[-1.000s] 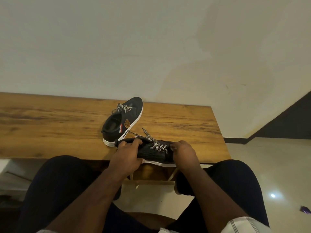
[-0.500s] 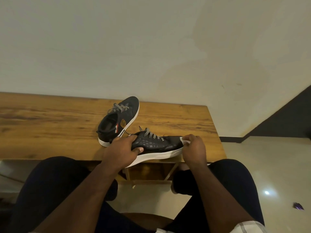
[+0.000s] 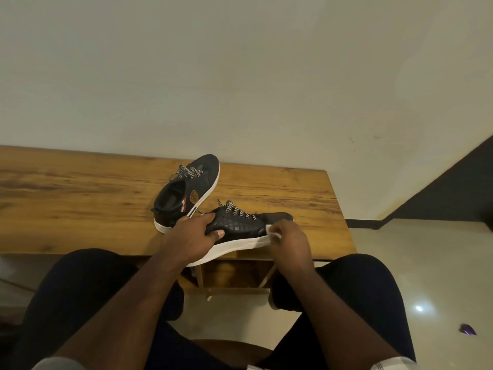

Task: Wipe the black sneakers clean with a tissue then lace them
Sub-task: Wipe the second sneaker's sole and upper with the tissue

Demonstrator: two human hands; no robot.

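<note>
Near sneaker (image 3: pixel 240 228): black, quilted side, white sole, checked laces; we hold it tilted over the table (image 3: pixel 80 198) edge.
Left hand (image 3: pixel 190 236): our fingers curl round its heel end, thumb on the side.
Right hand (image 3: pixel 289 237): our fingertips pinch a white tissue (image 3: pixel 274 234) against its toe.
Far sneaker (image 3: pixel 186 190): beyond our left fingers, lying on the table.

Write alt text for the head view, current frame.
A seated person's left hand grips a black sneaker at the edge of a wooden table while the right hand presses a white tissue near its toe. A second sneaker lies behind.
</note>
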